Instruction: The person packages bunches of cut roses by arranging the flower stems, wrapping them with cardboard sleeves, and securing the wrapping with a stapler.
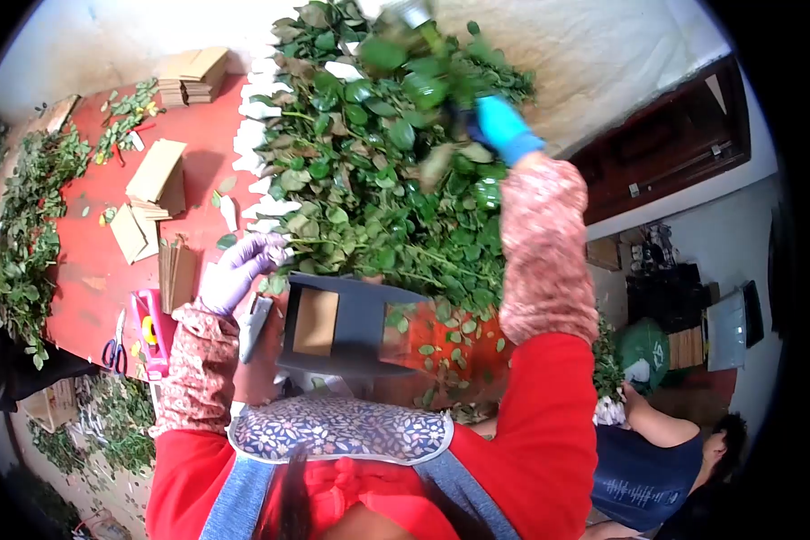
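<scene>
My left hand (238,274), in a purple glove, is closed with its fingertips pinched on a pale flower head (277,256) at the left edge of a large pile of leafy rose stems (360,171). White, wrapped-looking heads (254,135) line that edge in a column. My right hand (506,128), in a blue glove, reaches over the pile's far right side. Its fingers are partly hidden by leaves, around a motion-blurred leafy stem (434,76). A dark grey box-like stand (360,328) with a cardboard piece inside lies below the pile, beside a grey stapler (255,326).
Folded cardboard pieces (157,171) stand on the red table (90,270). Scissors (114,346) and a pink tape dispenser (150,328) lie near my left sleeve. More foliage (22,234) lines the far left. A co-worker (648,459) is at the lower right, near white flowers.
</scene>
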Demonstrator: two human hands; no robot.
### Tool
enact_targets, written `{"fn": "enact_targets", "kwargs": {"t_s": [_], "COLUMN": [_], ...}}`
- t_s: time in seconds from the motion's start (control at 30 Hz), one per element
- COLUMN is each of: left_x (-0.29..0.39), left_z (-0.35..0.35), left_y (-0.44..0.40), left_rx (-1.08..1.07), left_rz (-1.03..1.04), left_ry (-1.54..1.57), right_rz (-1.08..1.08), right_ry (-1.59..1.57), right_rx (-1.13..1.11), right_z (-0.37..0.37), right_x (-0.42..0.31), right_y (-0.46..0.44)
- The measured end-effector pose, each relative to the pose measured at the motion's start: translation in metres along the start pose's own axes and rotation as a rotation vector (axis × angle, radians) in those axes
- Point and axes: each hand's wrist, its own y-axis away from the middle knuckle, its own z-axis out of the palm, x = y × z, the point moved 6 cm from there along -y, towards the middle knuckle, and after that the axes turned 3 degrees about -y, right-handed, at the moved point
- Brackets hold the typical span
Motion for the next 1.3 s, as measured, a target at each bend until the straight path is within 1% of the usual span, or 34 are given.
{"fn": "enact_targets", "kwargs": {"t_s": [0.03,0.07,0.13,0.17,0.2,0.23,0.27,0.3,0.33,0.4,0.47,0.57,0.6,0.7,0.73,0.8,0.83,0.87,0.93,0.97,1.0,1.07,1.1,1.13,1.2,1.3], "left_x": [-0.012,-0.008,-0.017,-0.017,-0.037,-0.040,-0.044,-0.050,-0.058,-0.071,-0.071,-0.070,-0.064,-0.042,-0.045,-0.038,-0.040,-0.054,-0.073,-0.079,-0.082,-0.086,-0.084,-0.080,-0.081,-0.076], "left_z": [-0.006,-0.006,-0.022,-0.028,-0.045,-0.053,-0.059,-0.065,-0.070,-0.077,-0.078,-0.070,-0.064,-0.036,-0.030,-0.013,-0.005,0.000,0.012,0.018,0.023,0.031,0.033,0.036,0.035,0.032], "left_y": [0.001,0.008,0.019,0.026,0.031,0.040,0.048,0.053,0.057,0.063,0.064,0.055,0.051,0.048,0.048,0.052,0.052,0.052,0.051,0.050,0.049,0.046,0.043,0.041,0.039,0.039], "left_rx": [-0.018,-0.002,0.069,0.100,0.128,0.171,0.212,0.241,0.267,0.297,0.312,0.246,0.149,-0.138,-0.220,-0.402,-0.516,-0.564,-0.644,-0.682,-0.694,-0.644,-0.619,-0.606,-0.555,-0.513], "left_rz": [0.037,0.040,0.008,0.013,0.022,0.000,-0.026,-0.032,-0.042,-0.071,-0.083,-0.048,-0.025,-0.069,-0.099,-0.250,-0.126,-0.184,-0.227,-0.243,-0.268,-0.325,-0.301,-0.330,-0.328,-0.226], "left_ry": [0.074,0.114,0.128,0.129,0.066,0.064,0.066,0.100,0.137,0.158,0.166,0.142,0.127,0.181,0.185,0.119,0.163,0.098,0.084,0.021,0.065,0.079,0.046,0.029,0.126,0.127], "right_rz": [0.065,0.128,0.057,0.056,0.064,0.126,0.091,0.152,0.175,0.207,0.229,0.236,0.239,0.263,0.278,0.307,0.321,0.336,0.353,0.350,0.346,0.320,0.295,0.259,0.168,-0.046], "right_ry": [0.024,0.048,0.154,0.151,0.067,0.021,0.096,0.026,-0.021,-0.125,-0.257,-0.368,-0.382,-0.318,-0.289,-0.219,-0.183,-0.146,-0.084,-0.059,-0.033,0.004,0.014,0.022,0.021,0.008], "right_rx": [-0.017,-0.034,-0.256,-0.327,-0.366,-0.411,-0.515,-0.496,-0.459,-0.364,-0.248,-0.136,-0.090,-0.005,0.014,0.045,0.056,0.062,0.060,0.053,0.047,0.016,-0.006,-0.028,-0.084,-0.168], "right_z": [0.039,0.072,0.128,0.150,0.169,0.177,0.294,0.253,0.232,0.194,0.140,0.051,0.017,-0.069,-0.096,-0.145,-0.165,-0.183,-0.208,-0.216,-0.222,-0.223,-0.219,-0.215,-0.196,-0.153], "right_x": [0.008,0.016,0.019,0.024,0.031,0.033,0.116,0.088,0.074,0.062,0.053,0.045,0.042,0.039,0.037,0.030,0.023,0.016,0.002,-0.008,-0.018,-0.037,-0.047,-0.057,-0.076,-0.115], "right_y": [-0.024,-0.046,-0.073,-0.081,-0.085,-0.086,-0.113,-0.103,-0.099,-0.096,-0.088,-0.058,-0.043,0.022,0.046,0.092,0.116,0.139,0.180,0.196,0.211,0.234,0.242,0.248,0.254,0.255]}}
